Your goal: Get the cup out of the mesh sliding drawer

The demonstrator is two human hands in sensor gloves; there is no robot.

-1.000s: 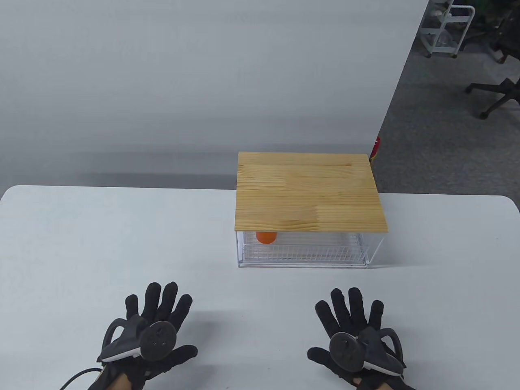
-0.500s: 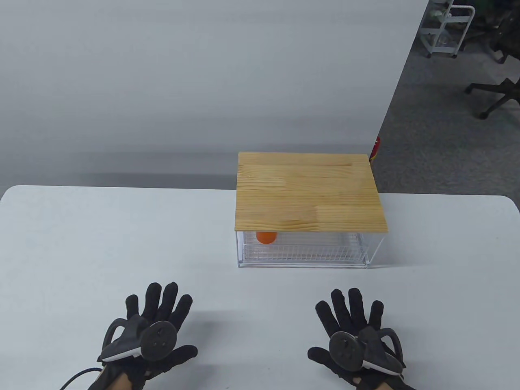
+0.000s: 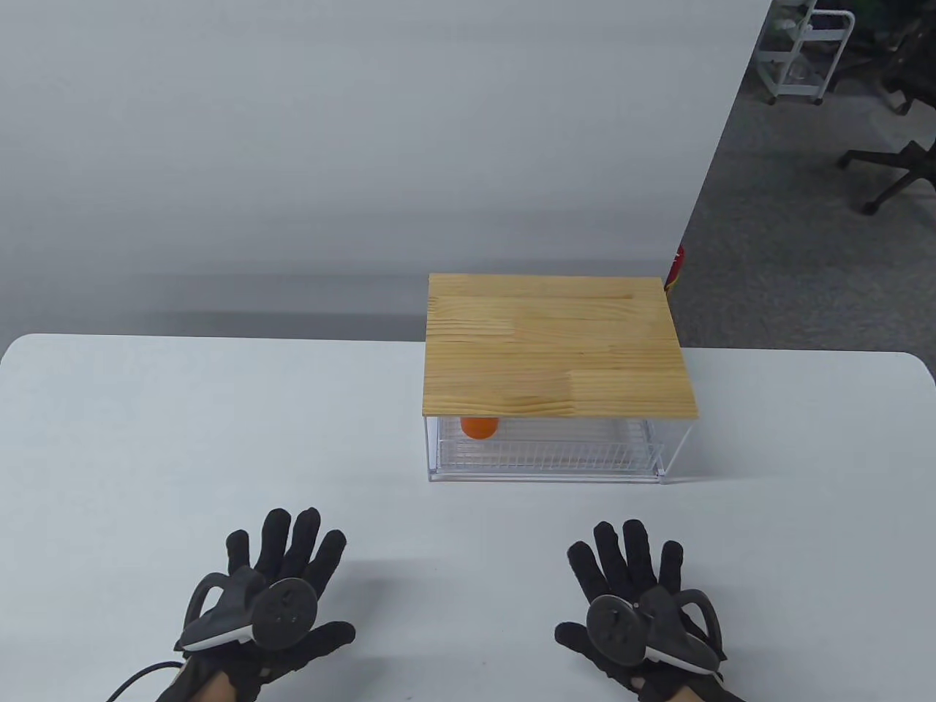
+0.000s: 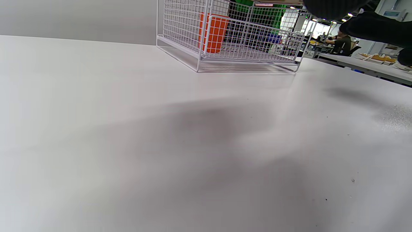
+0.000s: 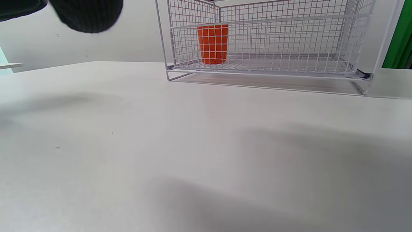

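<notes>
A white wire mesh drawer [image 3: 545, 453] sits pushed into its white frame under a wooden top [image 3: 556, 344], at the table's middle right. An orange cup [image 3: 480, 426] stands upright inside the drawer at its left end; it also shows in the left wrist view [image 4: 214, 32] and the right wrist view [image 5: 212, 43] behind the mesh. My left hand [image 3: 281, 567] and right hand [image 3: 632, 570] lie flat with fingers spread on the table near its front edge, well short of the drawer. Both hold nothing.
The white table [image 3: 219, 439] stretches wide to the left of the drawer unit. A grey partition wall stands behind the table. Office chairs and a white cart [image 3: 801, 51] stand on the floor at the far right.
The right hand has shifted very slightly; the left hand, drawer and cup have not moved.
</notes>
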